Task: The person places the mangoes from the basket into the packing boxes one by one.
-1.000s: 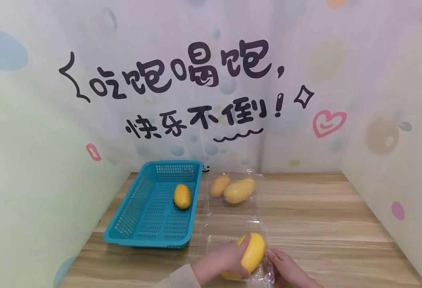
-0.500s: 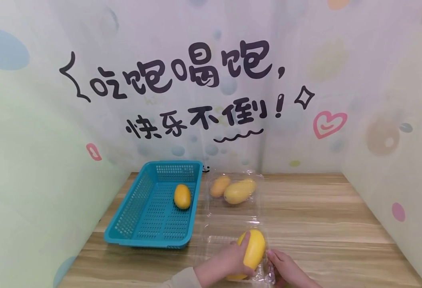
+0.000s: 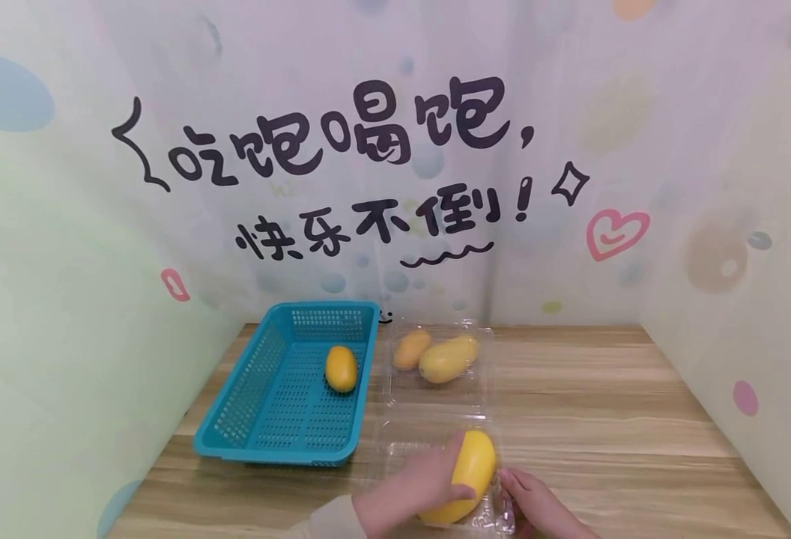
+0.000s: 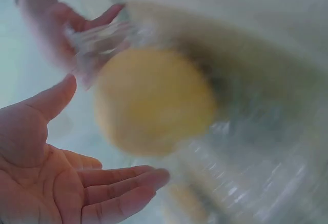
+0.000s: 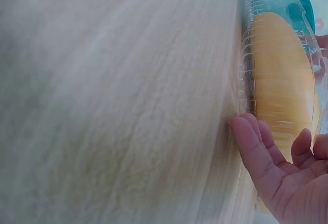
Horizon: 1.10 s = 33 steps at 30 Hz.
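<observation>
The left hand [image 3: 416, 483] is positioned at the left side of the large yellow fruit [image 3: 479, 460], with thumb spread wide and fingers extended in the left wrist view (actual contact cannot be confirmed, as the hand is blurred in the head view). The fruit lies in the near section of a clear plastic container [image 3: 398, 453], toward that section's right side. The right hand [image 3: 537, 503] touches the right wall of this section; whether thumb and fingers pinch the plastic cannot be determined. Beyond, a small orange-yellow fruit [image 3: 412, 349] and a longer pale yellow fruit [image 3: 448, 360] are visible through clear plastic, side by side. To the left, a teal basket [image 3: 288, 400] contains one oval yellow fruit [image 3: 341, 369] near its right wall. The basket and container rest on a wood-grain tabletop [image 3: 604, 427].
</observation>
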Each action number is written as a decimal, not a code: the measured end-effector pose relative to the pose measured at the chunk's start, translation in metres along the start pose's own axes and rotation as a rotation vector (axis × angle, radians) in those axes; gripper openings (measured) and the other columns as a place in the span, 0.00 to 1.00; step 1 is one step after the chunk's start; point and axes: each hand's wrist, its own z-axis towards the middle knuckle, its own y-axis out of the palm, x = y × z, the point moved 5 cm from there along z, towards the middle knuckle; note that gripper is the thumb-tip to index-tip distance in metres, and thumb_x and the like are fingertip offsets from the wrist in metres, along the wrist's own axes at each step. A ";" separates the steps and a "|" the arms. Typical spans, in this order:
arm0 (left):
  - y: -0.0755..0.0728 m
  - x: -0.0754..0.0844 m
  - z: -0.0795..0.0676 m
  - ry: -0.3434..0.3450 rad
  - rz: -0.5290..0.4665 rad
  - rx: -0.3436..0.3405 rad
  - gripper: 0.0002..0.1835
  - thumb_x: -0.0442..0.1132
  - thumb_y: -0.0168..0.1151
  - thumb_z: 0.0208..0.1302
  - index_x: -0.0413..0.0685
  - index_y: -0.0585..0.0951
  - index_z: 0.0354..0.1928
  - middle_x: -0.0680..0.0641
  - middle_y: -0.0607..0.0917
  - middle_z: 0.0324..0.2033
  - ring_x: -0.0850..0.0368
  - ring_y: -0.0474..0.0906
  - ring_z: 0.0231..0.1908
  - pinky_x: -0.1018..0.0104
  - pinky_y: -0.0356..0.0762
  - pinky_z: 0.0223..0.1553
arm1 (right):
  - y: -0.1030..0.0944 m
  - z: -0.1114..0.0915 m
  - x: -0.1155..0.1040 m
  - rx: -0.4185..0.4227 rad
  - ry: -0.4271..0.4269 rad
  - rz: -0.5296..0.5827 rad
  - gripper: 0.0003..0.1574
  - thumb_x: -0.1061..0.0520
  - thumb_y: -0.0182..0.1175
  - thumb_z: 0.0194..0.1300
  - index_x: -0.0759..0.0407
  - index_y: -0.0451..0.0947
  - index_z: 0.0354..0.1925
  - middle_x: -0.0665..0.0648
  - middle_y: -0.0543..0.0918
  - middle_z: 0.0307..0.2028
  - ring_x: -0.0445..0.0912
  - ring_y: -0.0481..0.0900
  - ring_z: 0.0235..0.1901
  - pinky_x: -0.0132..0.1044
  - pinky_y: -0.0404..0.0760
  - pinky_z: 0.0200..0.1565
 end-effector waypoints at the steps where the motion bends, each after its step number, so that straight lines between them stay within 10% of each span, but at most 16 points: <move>1: -0.008 0.001 -0.001 0.016 0.002 0.006 0.46 0.60 0.64 0.49 0.46 0.58 0.67 0.44 0.82 0.42 0.51 0.80 0.38 0.61 0.76 0.38 | 0.000 0.000 0.000 0.001 -0.002 -0.003 0.36 0.41 0.38 0.70 0.77 0.62 0.33 0.47 0.67 0.17 0.40 0.66 0.17 0.30 0.68 0.17; 10: -0.117 -0.006 0.018 0.081 0.086 0.147 0.32 0.49 0.58 0.60 0.49 0.62 0.65 0.47 0.82 0.36 0.58 0.73 0.23 0.68 0.69 0.20 | -0.002 -0.001 -0.003 0.002 -0.019 -0.024 0.33 0.43 0.38 0.71 0.76 0.62 0.32 0.48 0.68 0.17 0.40 0.66 0.18 0.30 0.69 0.17; 20: -0.196 -0.106 0.072 -0.223 0.080 0.214 0.27 0.43 0.51 0.64 0.46 0.62 0.64 0.42 0.80 0.45 0.48 0.77 0.34 0.58 0.76 0.32 | 0.000 0.000 -0.002 -0.010 -0.009 0.081 0.33 0.45 0.39 0.71 0.80 0.58 0.33 0.47 0.68 0.19 0.39 0.65 0.19 0.28 0.66 0.21; 26: -0.202 -0.175 0.080 -0.383 -0.061 0.184 0.28 0.40 0.47 0.67 0.39 0.58 0.67 0.36 0.68 0.60 0.40 0.69 0.54 0.46 0.68 0.53 | -0.001 -0.001 -0.003 -0.005 0.006 0.070 0.33 0.44 0.39 0.71 0.79 0.60 0.34 0.48 0.68 0.19 0.39 0.66 0.19 0.29 0.67 0.21; 33: -0.146 -0.226 0.081 -0.452 -0.069 0.045 0.29 0.39 0.46 0.68 0.38 0.56 0.68 0.33 0.64 0.62 0.36 0.63 0.59 0.43 0.61 0.58 | -0.002 -0.001 -0.003 -0.002 -0.010 0.036 0.32 0.46 0.39 0.71 0.77 0.61 0.32 0.48 0.67 0.19 0.40 0.65 0.19 0.29 0.66 0.21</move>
